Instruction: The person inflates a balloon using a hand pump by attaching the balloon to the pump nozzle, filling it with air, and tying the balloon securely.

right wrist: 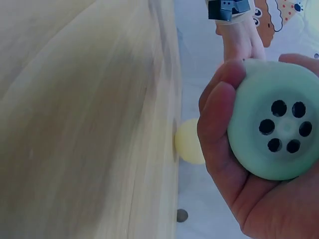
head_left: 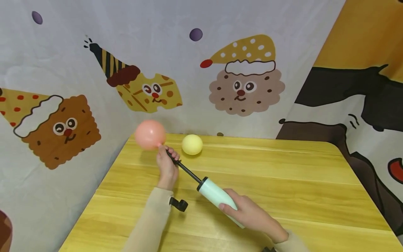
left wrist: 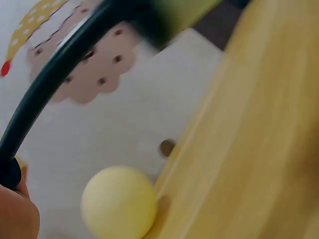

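My left hand (head_left: pixel 167 164) grips the black end of a balloon pump, with its fingers curled round it. Right at that hand is the neck of an inflated pink balloon (head_left: pixel 150 134), which bulges out beyond the thumb side. A thin black rod (head_left: pixel 190 171) runs from there to the pump's mint-green barrel (head_left: pixel 215 191). Wrapped round the barrel is my right hand (head_left: pixel 252 214). The right wrist view shows the barrel's round end (right wrist: pixel 286 149), pierced by several dark holes. The rod is drawn out between the two hands, slanting over the table.
A smaller yellow balloon (head_left: pixel 192 145) lies near the table's back edge, right of the left hand. The wood-grain table (head_left: pixel 299 182) stretches below both hands. Behind it hangs a cloth (head_left: pixel 195 77) printed with cartoon biscuits. A black wrist mount (head_left: pixel 178 204) sticks out from the left sleeve.
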A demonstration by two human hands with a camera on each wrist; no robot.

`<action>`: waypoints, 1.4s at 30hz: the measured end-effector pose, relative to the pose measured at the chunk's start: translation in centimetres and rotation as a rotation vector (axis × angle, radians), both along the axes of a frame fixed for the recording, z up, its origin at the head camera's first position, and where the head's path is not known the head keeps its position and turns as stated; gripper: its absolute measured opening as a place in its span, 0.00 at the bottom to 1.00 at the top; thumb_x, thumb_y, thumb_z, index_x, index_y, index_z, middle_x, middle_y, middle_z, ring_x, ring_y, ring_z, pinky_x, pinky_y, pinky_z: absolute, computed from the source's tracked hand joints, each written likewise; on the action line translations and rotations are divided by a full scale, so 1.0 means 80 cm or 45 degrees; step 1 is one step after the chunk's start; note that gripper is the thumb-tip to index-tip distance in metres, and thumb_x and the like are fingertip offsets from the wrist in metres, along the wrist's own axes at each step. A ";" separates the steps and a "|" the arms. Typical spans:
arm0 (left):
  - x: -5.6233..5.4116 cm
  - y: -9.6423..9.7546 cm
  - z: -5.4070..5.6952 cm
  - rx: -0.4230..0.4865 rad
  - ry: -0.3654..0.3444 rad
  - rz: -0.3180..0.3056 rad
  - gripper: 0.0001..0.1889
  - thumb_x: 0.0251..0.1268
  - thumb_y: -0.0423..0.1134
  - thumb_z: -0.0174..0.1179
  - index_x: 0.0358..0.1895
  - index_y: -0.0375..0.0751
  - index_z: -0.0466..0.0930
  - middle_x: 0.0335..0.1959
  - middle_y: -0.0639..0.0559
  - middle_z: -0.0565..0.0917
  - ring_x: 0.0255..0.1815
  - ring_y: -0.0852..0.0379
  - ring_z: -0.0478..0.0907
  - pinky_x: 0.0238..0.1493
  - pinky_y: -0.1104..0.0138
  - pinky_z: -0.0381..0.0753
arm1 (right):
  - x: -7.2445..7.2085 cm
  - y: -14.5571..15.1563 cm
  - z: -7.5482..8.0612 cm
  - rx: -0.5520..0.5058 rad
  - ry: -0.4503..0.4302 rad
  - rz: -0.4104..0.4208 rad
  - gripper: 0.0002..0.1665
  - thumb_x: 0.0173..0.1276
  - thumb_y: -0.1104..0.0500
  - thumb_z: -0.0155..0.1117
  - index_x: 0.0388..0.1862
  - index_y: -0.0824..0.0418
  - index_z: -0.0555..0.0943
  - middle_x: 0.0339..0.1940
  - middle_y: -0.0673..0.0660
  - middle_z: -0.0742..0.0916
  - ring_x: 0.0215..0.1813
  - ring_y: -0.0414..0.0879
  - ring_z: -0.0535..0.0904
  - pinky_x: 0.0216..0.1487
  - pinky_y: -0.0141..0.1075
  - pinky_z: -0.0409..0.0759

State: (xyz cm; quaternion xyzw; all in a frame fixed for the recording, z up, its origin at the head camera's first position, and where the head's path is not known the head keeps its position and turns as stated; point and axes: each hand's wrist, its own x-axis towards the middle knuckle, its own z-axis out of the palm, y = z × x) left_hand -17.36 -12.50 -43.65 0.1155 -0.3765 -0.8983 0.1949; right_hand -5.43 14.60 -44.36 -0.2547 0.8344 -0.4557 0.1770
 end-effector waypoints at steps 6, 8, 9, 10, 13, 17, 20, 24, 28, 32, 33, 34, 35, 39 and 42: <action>0.015 0.050 -0.005 -0.106 -0.035 -0.166 0.19 0.89 0.44 0.36 0.32 0.44 0.65 0.22 0.56 0.70 0.18 0.64 0.66 0.19 0.75 0.67 | -0.009 -0.022 0.000 -0.022 -0.010 -0.085 0.33 0.83 0.42 0.54 0.74 0.61 0.67 0.38 0.54 0.85 0.30 0.42 0.82 0.25 0.37 0.82; 0.019 0.061 -0.006 -0.142 -0.056 -0.205 0.19 0.88 0.43 0.36 0.31 0.44 0.66 0.21 0.55 0.69 0.17 0.64 0.65 0.19 0.74 0.68 | -0.014 -0.027 0.000 -0.037 -0.008 -0.108 0.33 0.83 0.42 0.53 0.74 0.63 0.67 0.39 0.55 0.85 0.30 0.43 0.82 0.24 0.37 0.82; 0.020 0.064 -0.007 -0.151 -0.063 -0.213 0.20 0.88 0.44 0.37 0.30 0.44 0.66 0.21 0.55 0.69 0.17 0.63 0.65 0.19 0.74 0.68 | -0.015 -0.029 0.001 -0.043 -0.012 -0.116 0.33 0.83 0.42 0.53 0.73 0.64 0.67 0.39 0.55 0.85 0.29 0.43 0.82 0.23 0.37 0.82; 0.021 0.065 -0.007 -0.164 -0.069 -0.216 0.20 0.88 0.44 0.37 0.30 0.44 0.66 0.20 0.55 0.69 0.17 0.63 0.65 0.19 0.74 0.68 | -0.016 -0.031 0.001 -0.049 -0.021 -0.123 0.33 0.83 0.42 0.54 0.73 0.64 0.67 0.39 0.56 0.85 0.29 0.44 0.82 0.23 0.38 0.82; 0.017 0.064 -0.006 -0.158 -0.066 -0.201 0.21 0.88 0.46 0.38 0.30 0.44 0.66 0.20 0.56 0.69 0.17 0.63 0.65 0.19 0.74 0.67 | -0.017 -0.032 0.002 -0.067 -0.050 -0.137 0.34 0.83 0.43 0.54 0.74 0.65 0.67 0.39 0.57 0.85 0.28 0.47 0.82 0.21 0.38 0.82; 0.004 0.046 -0.001 -0.100 -0.023 -0.160 0.21 0.88 0.49 0.38 0.31 0.44 0.66 0.21 0.56 0.69 0.17 0.64 0.65 0.19 0.75 0.67 | -0.013 -0.023 0.004 -0.088 -0.108 -0.133 0.34 0.82 0.42 0.55 0.76 0.61 0.66 0.39 0.57 0.85 0.28 0.51 0.83 0.21 0.40 0.82; -0.007 0.023 0.001 -0.046 0.004 -0.093 0.21 0.88 0.51 0.39 0.32 0.44 0.66 0.22 0.56 0.70 0.18 0.64 0.65 0.18 0.75 0.68 | -0.006 -0.009 0.003 -0.073 -0.132 -0.110 0.33 0.82 0.42 0.56 0.76 0.59 0.67 0.41 0.57 0.85 0.29 0.50 0.83 0.21 0.38 0.82; -0.017 -0.007 0.004 0.012 0.010 -0.007 0.20 0.87 0.51 0.39 0.33 0.45 0.65 0.22 0.56 0.70 0.18 0.64 0.65 0.19 0.76 0.67 | 0.003 0.009 0.002 -0.052 -0.117 -0.068 0.31 0.82 0.45 0.56 0.76 0.57 0.68 0.43 0.57 0.85 0.29 0.46 0.83 0.21 0.37 0.82; -0.021 -0.023 0.008 0.049 0.004 0.030 0.20 0.87 0.51 0.40 0.33 0.45 0.65 0.22 0.56 0.70 0.18 0.64 0.65 0.19 0.76 0.67 | 0.005 0.017 0.002 -0.038 -0.067 -0.041 0.31 0.83 0.46 0.56 0.77 0.59 0.68 0.41 0.55 0.85 0.28 0.43 0.82 0.22 0.37 0.82; -0.020 -0.022 0.010 0.029 0.001 0.023 0.20 0.87 0.52 0.39 0.33 0.45 0.65 0.22 0.56 0.70 0.18 0.63 0.65 0.18 0.76 0.67 | 0.005 0.013 0.001 -0.031 -0.041 -0.027 0.31 0.83 0.46 0.55 0.76 0.59 0.68 0.40 0.53 0.84 0.29 0.41 0.82 0.24 0.37 0.82; -0.019 -0.020 0.011 0.018 0.001 0.015 0.20 0.87 0.52 0.39 0.33 0.45 0.64 0.22 0.56 0.70 0.18 0.63 0.65 0.18 0.76 0.67 | 0.005 0.012 0.001 -0.031 -0.036 -0.027 0.30 0.83 0.46 0.55 0.76 0.59 0.68 0.40 0.53 0.85 0.29 0.40 0.82 0.25 0.37 0.82; -0.019 -0.018 0.012 0.012 0.004 0.007 0.20 0.87 0.52 0.38 0.34 0.45 0.64 0.22 0.56 0.70 0.18 0.63 0.65 0.18 0.76 0.67 | 0.004 0.010 0.001 -0.030 -0.034 -0.028 0.30 0.83 0.46 0.55 0.76 0.58 0.68 0.41 0.53 0.85 0.30 0.40 0.82 0.26 0.36 0.82; -0.018 -0.016 0.012 0.010 0.006 0.001 0.20 0.87 0.52 0.38 0.34 0.45 0.64 0.22 0.56 0.70 0.18 0.63 0.65 0.18 0.76 0.67 | 0.004 0.008 0.001 -0.028 -0.032 -0.031 0.31 0.83 0.45 0.55 0.76 0.58 0.68 0.42 0.53 0.85 0.31 0.40 0.82 0.27 0.36 0.82; -0.014 -0.007 0.011 -0.009 0.017 -0.005 0.19 0.88 0.51 0.38 0.35 0.44 0.64 0.23 0.56 0.70 0.18 0.63 0.65 0.19 0.76 0.67 | 0.002 0.002 0.001 -0.009 -0.011 -0.047 0.31 0.83 0.44 0.55 0.75 0.58 0.69 0.42 0.53 0.86 0.32 0.39 0.82 0.29 0.36 0.82; -0.009 0.005 0.009 -0.026 0.006 -0.028 0.19 0.88 0.50 0.38 0.35 0.45 0.64 0.23 0.56 0.70 0.19 0.64 0.65 0.19 0.76 0.67 | 0.000 -0.005 0.004 -0.012 -0.015 -0.055 0.31 0.82 0.44 0.55 0.75 0.59 0.68 0.42 0.53 0.85 0.32 0.41 0.82 0.28 0.36 0.82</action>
